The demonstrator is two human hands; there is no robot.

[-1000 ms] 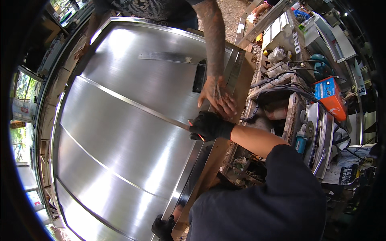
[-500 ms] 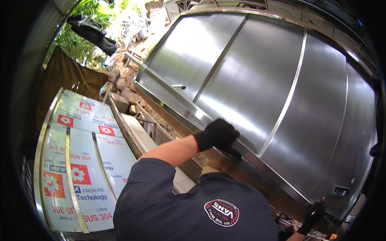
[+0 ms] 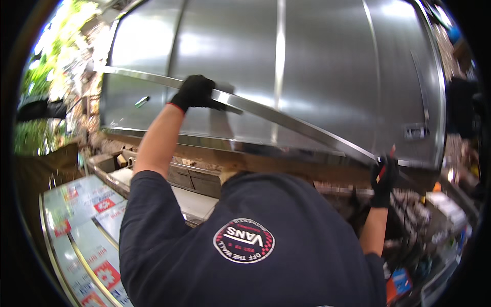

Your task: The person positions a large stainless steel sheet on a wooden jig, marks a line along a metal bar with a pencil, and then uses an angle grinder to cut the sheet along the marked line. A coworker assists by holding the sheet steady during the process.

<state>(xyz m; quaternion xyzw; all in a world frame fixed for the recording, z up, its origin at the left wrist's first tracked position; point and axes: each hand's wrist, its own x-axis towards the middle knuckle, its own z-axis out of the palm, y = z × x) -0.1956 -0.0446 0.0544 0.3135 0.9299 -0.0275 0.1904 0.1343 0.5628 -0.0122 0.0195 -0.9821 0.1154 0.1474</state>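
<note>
My left hand (image 3: 197,92), in a black glove with a red cuff edge, is closed around a long, narrow metal bar (image 3: 276,117). The bar slants over a large brushed steel panel (image 3: 327,66), its left end farther away than its right. A short dark strip juts out beside the left hand; I cannot make out what it is. My right hand (image 3: 384,179), also black-gloved, is closed at the bar's near right end. A slim red-tipped pen or pencil (image 3: 379,175) sticks up from its fingers. Motion blurs the fingertips.
A small pen-like marker (image 3: 142,102) lies on the panel's left part, and a small dark rectangular thing (image 3: 416,132) near its right edge. At lower left are film-covered sheets (image 3: 84,245) with red printed squares. Boxes (image 3: 444,207) and clutter stand at lower right.
The bar has come away from the panel's near edge and now slants across it. My view has turned, and both hands appear higher in the picture.
</note>
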